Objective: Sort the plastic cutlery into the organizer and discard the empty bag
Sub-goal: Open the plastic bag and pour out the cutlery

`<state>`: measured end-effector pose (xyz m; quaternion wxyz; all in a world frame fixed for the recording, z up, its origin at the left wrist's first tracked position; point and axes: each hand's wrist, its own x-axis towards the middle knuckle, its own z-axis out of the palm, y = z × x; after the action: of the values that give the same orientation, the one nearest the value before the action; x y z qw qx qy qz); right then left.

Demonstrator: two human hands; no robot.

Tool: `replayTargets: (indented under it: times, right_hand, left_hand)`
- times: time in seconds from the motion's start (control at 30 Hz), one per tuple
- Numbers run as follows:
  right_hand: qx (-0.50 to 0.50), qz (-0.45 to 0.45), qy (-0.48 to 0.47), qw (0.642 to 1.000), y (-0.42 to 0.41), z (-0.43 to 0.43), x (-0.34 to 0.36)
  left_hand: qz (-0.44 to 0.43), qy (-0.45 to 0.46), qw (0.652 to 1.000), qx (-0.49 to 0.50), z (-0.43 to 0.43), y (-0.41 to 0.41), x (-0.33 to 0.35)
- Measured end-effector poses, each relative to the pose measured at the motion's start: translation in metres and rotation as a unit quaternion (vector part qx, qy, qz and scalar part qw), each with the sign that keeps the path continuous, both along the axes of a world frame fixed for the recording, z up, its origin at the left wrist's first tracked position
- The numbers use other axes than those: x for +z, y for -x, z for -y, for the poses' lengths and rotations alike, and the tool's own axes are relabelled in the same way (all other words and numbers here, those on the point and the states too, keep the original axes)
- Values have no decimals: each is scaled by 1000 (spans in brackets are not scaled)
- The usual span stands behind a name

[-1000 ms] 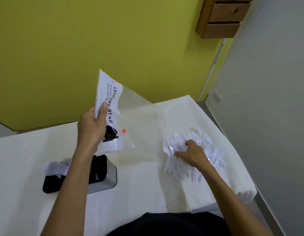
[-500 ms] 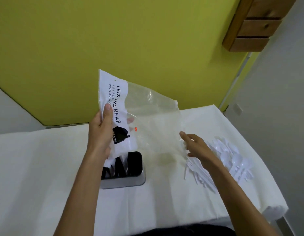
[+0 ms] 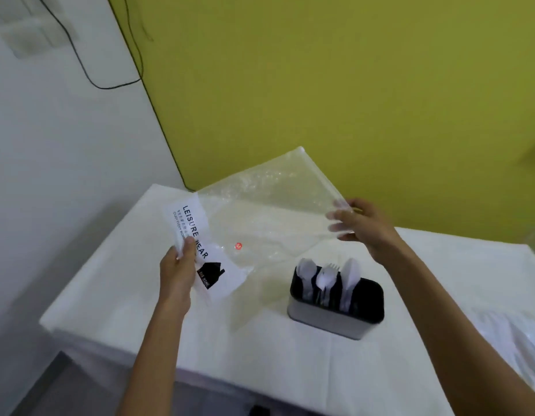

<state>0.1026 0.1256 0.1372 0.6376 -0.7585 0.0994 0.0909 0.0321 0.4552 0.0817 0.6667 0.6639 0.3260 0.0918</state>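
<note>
You hold the clear plastic bag [image 3: 269, 217] stretched out in the air above the desk [image 3: 116, 283], one hand at each end. Your left hand [image 3: 177, 268] pinches the white printed header of the bag [image 3: 197, 244] between thumb and fingers, right beside the black lettering. Your right hand [image 3: 360, 225] grips the opposite edge, with the fingers [image 3: 336, 219] seen through the clear film and the thumb on the near side. The bag hangs slack between your hands and looks empty; a small red dot [image 3: 238, 246] shows on the film near the header.

Below the bag and just right of its lower corner, the organizer [image 3: 338, 304] stands upright on the white-covered desk. It is black at the top with a grey base. White plastic cutlery stands in it: a spoon [image 3: 307, 276] on the left, a fork [image 3: 327, 279] in the middle and what looks like a knife [image 3: 350, 277] on the right. You cannot tell from here which compartments they stand in.

At the far right edge of the desk lies a blurred heap of white cutlery [image 3: 512, 334], well apart from the organizer. Behind the desk are a yellow-green wall [image 3: 320, 85] and, to the left, a white wall with a black cable [image 3: 80, 60] hanging down it.
</note>
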Motion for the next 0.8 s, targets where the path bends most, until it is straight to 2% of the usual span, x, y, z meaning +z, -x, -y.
replayTargets:
  times: [0.1, 0.2, 0.3, 0.37, 0.43, 0.53, 0.63, 0.73, 0.8]
  right_hand:
    - [91, 1, 81, 993, -35, -58, -12]
    - [180, -37, 151, 971, -56, -119, -36]
    - [187, -51, 201, 960, -62, -165, -70]
    - [175, -32, 260, 949, -60, -181, -89]
    - [186, -22, 307, 933, -56, -187, -99]
    - [240, -21, 391, 888, -57, -183, -97]
    - [256, -7, 427, 867, -70, -167, -83]
    - [233, 5, 403, 885, -80, -140, -62]
    - [196, 13, 393, 898, -85, -118, -49]
  left_hand:
    - [-93, -130, 986, 52, -34, 16, -33]
    - [-135, -337, 931, 43, -46, 29, -53]
    - [-83, -441, 886, -120, -31, 32, -69]
    - [-52, -485, 836, -253, -14, 33, -86]
    - [-99, -502, 786, -346, -7, 33, -106]
    - [-198, -496, 751, -388, -21, 27, -130]
    - [-247, -470, 751, -392, -37, 11, -131]
    - [-244, -407, 794, -379, -25, -17, -100]
    - [-194, -381, 825, -369, 3, -39, -73]
